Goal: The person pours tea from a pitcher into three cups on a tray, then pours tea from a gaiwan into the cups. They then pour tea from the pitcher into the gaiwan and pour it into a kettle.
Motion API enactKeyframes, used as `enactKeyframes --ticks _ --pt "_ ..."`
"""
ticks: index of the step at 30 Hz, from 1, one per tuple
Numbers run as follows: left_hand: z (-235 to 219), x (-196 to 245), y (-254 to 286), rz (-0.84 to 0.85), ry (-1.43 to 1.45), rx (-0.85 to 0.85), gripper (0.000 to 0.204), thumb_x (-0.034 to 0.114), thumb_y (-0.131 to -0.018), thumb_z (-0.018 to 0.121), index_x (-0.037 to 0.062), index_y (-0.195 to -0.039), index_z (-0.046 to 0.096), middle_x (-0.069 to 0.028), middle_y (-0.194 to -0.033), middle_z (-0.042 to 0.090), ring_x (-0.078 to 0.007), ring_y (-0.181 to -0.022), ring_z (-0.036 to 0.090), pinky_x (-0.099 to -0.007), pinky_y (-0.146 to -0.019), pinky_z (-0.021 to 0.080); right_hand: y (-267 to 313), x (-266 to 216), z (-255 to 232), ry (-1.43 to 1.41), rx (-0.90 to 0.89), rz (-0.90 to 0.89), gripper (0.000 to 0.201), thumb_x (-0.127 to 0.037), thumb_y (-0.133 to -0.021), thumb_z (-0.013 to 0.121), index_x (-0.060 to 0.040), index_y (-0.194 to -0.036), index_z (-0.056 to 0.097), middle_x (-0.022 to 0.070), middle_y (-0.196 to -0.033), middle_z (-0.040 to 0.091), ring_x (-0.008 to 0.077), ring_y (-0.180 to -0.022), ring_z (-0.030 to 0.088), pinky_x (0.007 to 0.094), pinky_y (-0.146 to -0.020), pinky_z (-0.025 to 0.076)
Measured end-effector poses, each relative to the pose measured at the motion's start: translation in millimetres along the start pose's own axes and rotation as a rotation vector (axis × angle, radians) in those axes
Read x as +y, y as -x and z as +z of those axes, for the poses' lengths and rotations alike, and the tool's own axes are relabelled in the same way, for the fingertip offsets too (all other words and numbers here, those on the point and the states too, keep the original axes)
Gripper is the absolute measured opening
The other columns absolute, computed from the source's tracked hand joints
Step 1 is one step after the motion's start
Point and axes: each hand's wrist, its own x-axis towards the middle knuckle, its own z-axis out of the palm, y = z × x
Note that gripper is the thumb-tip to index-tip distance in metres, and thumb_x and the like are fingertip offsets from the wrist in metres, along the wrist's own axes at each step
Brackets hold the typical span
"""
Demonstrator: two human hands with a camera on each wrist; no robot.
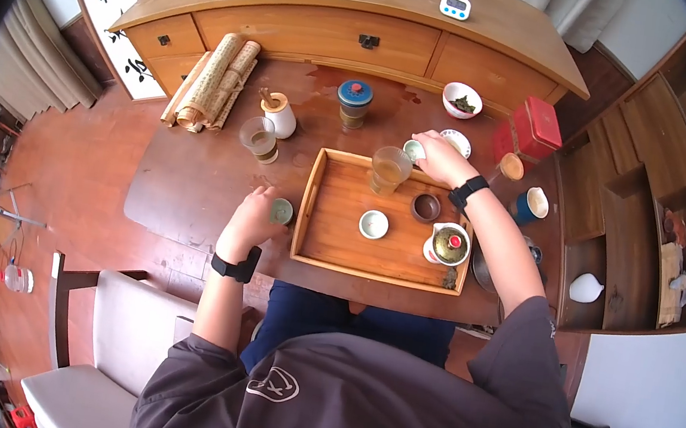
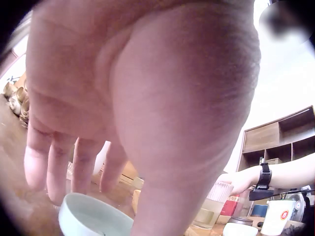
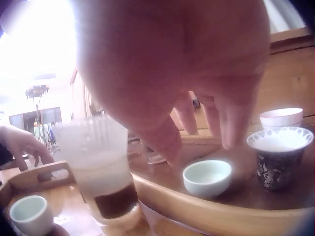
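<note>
Beside the tray's left edge, a pale green cup (image 1: 281,211) stands on the table near my left hand (image 1: 250,212). The left wrist view shows that hand (image 2: 133,88) with its fingers extended above the cup (image 2: 93,217) and the thumb overlapping its side; contact is unclear. Past the tray's far right side, my right hand (image 1: 445,160) reaches over another small pale cup (image 1: 414,150). In the right wrist view this cup (image 3: 207,178) rests on the table, with the fingers of my right hand (image 3: 182,64) hanging loosely above it, apart from it.
The wooden tray (image 1: 327,266) holds a glass pitcher (image 1: 388,171), a white cup (image 1: 373,225), a brown cup (image 1: 426,208) and a lidded bowl (image 1: 448,243). Around it are a glass (image 1: 259,141), a blue-lidded jar (image 1: 353,103), a patterned cup (image 3: 278,160) and a red box (image 1: 531,130).
</note>
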Motion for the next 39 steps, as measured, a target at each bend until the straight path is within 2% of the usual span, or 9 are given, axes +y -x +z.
enactKeyframes --ticks 4,10,16,20,25,29,31,33,39 --pt "8.9 -8.5 -1.5 0.011 -0.011 0.011 0.069 0.009 -0.064 0.090 0.0003 -0.128 0.066 -0.0251 -0.118 0.068 -0.0443 -0.119 0.063 -0.0490 -0.102 0.054 -22.0 5.2 12.7 0.085 -0.037 0.058 0.045 -0.005 -0.077 0.077 0.0066 -0.120 0.067 0.0276 -0.117 0.069 0.0423 -0.115 0.067 0.0444 -0.101 0.056" --pt "3.3 -10.6 -6.7 0.069 0.021 0.057 0.056 0.010 -0.063 0.088 -0.0006 -0.116 0.070 -0.0241 -0.114 0.069 -0.0427 -0.116 0.065 -0.0469 -0.101 0.055 -32.8 17.7 28.6 0.118 -0.065 0.072 0.040 -0.012 -0.073 0.085 0.0042 -0.106 0.069 0.0279 -0.113 0.069 0.0421 -0.111 0.068 0.0448 -0.098 0.057" --pt "-26.1 24.0 -34.0 0.101 0.109 0.164 0.053 0.014 -0.069 0.087 0.0018 -0.117 0.071 -0.0177 -0.110 0.070 -0.0344 -0.105 0.070 -0.0421 -0.092 0.057 -16.2 -8.0 -5.8 -0.001 0.061 0.129 0.046 -0.017 -0.071 0.086 0.0032 -0.109 0.071 0.0260 -0.114 0.068 0.0416 -0.109 0.068 0.0449 -0.098 0.056" --pt "-35.5 70.0 -70.6 0.162 0.217 0.148 0.047 0.016 -0.071 0.083 0.0011 -0.113 0.069 -0.0200 -0.113 0.069 -0.0392 -0.110 0.067 -0.0452 -0.096 0.056 -4.1 -35.0 -46.7 -0.037 0.080 0.171 0.050 -0.021 -0.071 0.083 0.0015 -0.115 0.072 0.0244 -0.116 0.067 0.0397 -0.112 0.067 0.0451 -0.099 0.056" --pt "-19.3 121.1 -120.6 0.412 0.169 0.147 0.054 0.016 -0.071 0.083 0.0021 -0.121 0.069 -0.0184 -0.115 0.066 -0.0391 -0.108 0.068 -0.0433 -0.094 0.057 12.7 -64.7 -63.8 -0.098 0.118 0.157 0.054 -0.024 -0.070 0.085 -0.0003 -0.117 0.072 0.0206 -0.115 0.065 0.0377 -0.110 0.067 0.0437 -0.098 0.056" --pt "3.2 148.0 -146.1 0.470 0.055 0.088 0.055 0.015 -0.069 0.083 0.0009 -0.120 0.069 -0.0192 -0.115 0.064 -0.0403 -0.111 0.065 -0.0442 -0.097 0.056 21.9 -80.3 -55.0 -0.053 0.167 0.015 0.063 -0.019 -0.068 0.086 -0.0011 -0.126 0.069 0.0183 -0.121 0.065 0.0378 -0.112 0.064 0.0435 -0.100 0.055" --pt "18.2 148.6 -159.5 0.585 -0.140 0.076 0.057 0.014 -0.067 0.085 -0.0004 -0.120 0.069 -0.0194 -0.114 0.063 -0.0407 -0.112 0.063 -0.0453 -0.098 0.055 26.1 -88.7 -52.6 0.127 0.208 -0.069 0.070 -0.011 -0.065 0.086 -0.0008 -0.132 0.066 0.0163 -0.122 0.066 0.0370 -0.114 0.062 0.0432 -0.101 0.054" --pt "24.5 151.2 -161.3 0.580 -0.177 0.034 0.057 0.014 -0.066 0.086 -0.0014 -0.118 0.069 -0.0195 -0.113 0.063 -0.0407 -0.113 0.062 -0.0453 -0.099 0.054 30.3 -93.2 -49.7 0.153 0.210 -0.091 0.077 -0.006 -0.064 0.086 -0.0003 -0.137 0.063 0.0145 -0.122 0.067 0.0358 -0.115 0.061 0.0435 -0.102 0.053" --pt "6.7 154.6 -123.8 0.505 -0.056 0.123 0.057 0.015 -0.066 0.088 0.0005 -0.117 0.069 -0.0191 -0.113 0.065 -0.0387 -0.114 0.064 -0.0449 -0.098 0.055 53.8 -98.4 -48.9 0.106 0.303 -0.029 0.071 -0.015 -0.066 0.085 0.0001 -0.132 0.064 0.0172 -0.118 0.068 0.0390 -0.113 0.061 0.0444 -0.103 0.052"
